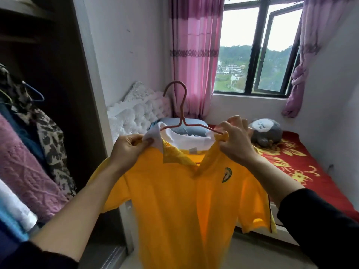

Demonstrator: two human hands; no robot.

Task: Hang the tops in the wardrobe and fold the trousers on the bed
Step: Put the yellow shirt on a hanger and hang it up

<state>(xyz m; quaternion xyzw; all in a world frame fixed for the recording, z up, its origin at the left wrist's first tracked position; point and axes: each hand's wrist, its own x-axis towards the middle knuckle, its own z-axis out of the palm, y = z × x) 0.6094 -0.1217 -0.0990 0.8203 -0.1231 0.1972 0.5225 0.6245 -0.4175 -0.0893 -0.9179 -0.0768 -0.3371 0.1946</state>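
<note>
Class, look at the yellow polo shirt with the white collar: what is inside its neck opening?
A pink wire hanger sits inside the yellow polo shirt; its hook and upper arms show above the white collar. The arm ends are covered by fabric and both hands.

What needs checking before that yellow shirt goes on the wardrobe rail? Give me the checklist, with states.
1. Hanger inside shirt collar: ok.
2. Right shoulder seated on hanger arm: not ok, right hand is pulling fabric over it.
3. Left shoulder seated: cannot tell, left hand covers it.
4. Hook free: ok.
5. Wardrobe open: ok.
6. Space on the rail: cannot tell, rail hidden.
</note>
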